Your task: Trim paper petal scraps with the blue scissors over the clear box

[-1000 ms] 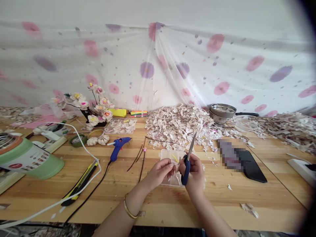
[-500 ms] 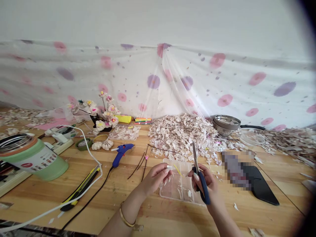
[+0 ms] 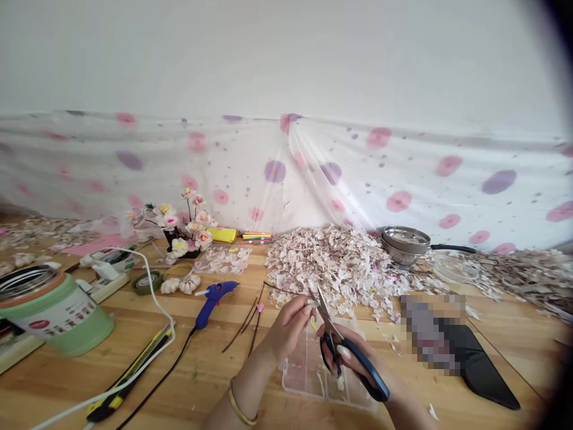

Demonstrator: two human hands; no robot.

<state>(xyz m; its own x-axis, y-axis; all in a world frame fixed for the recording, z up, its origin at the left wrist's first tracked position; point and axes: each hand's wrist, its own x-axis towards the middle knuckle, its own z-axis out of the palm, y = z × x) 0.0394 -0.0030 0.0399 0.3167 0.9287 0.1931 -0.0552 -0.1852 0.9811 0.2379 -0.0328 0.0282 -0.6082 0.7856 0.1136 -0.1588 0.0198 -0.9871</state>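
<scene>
right hand (image 3: 353, 364) wrapped through the blue handles of the scissors (image 3: 340, 340), blades parted and angled up and to the left, tips reaching toward the left hand's fingertips. left hand (image 3: 289, 325) pinched shut on a small pale petal piece (image 3: 312, 306), held just above the near edge of the clear plastic compartment box (image 3: 308, 373). petal piece right at the blade tips, touching or nearly so; too small to tell which. long axis of the scissors running from lower right to upper left, so the cut line meets the piece from the right hand's side. left hand nearer to the piece, already gripping it; right hand just beside, below and to the right. petal piece whitish, thin, with a short yellow strip (image 3: 314, 325) showing under the fingers. beyond both hands, a heap of pale garlic-skin scraps (image 3: 335, 266). off to the left, a blue glue gun (image 3: 210, 298) and thin brown stems (image 3: 250, 313) on the wooden table (image 3: 134, 334). to the right, a black phone (image 3: 474, 358).
</scene>
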